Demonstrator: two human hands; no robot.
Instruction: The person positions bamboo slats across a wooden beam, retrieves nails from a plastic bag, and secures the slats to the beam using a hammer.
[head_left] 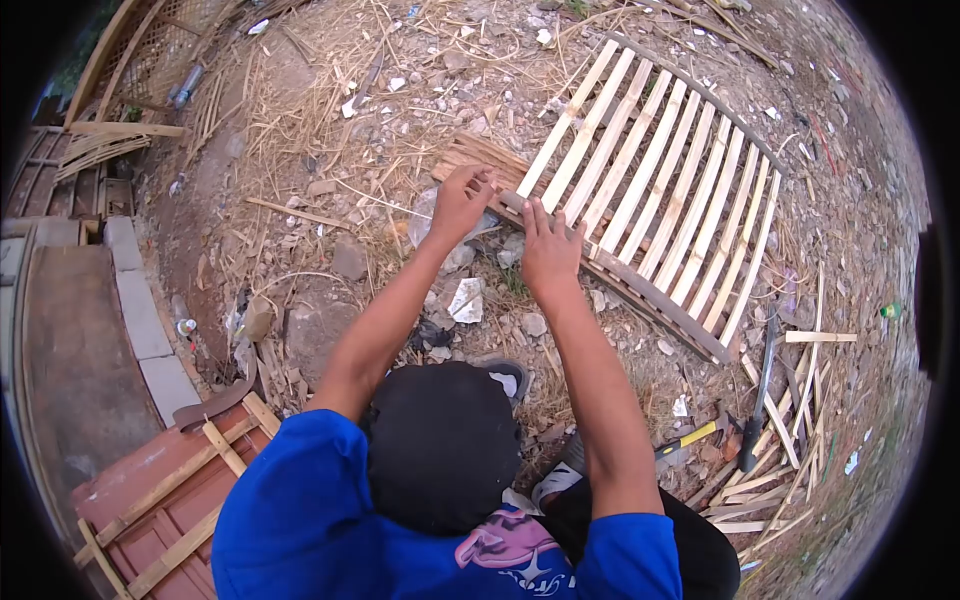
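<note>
A slatted wooden panel [640, 170] lies on the ground ahead of me, its pale slats running between two darker rails. Across the near rail [650, 290], close to its left end, my right hand [550, 255] rests with fingers stretched out and slightly apart; its thumb is hidden. My left hand [460, 207] is at the left end of that rail, its fingers curled and pinched together. Whatever sits between those fingertips is too small to make out. Under the rail's left end is a rough brown wooden plank [475, 153], partly covered by the panel.
To my right lie a yellow-handled hammer [690, 437], a hand saw [765, 375] and a pile of loose wood strips [765, 495]. A reddish board with wooden battens [150, 480] is at lower left. Stones, straw and litter cover the ground.
</note>
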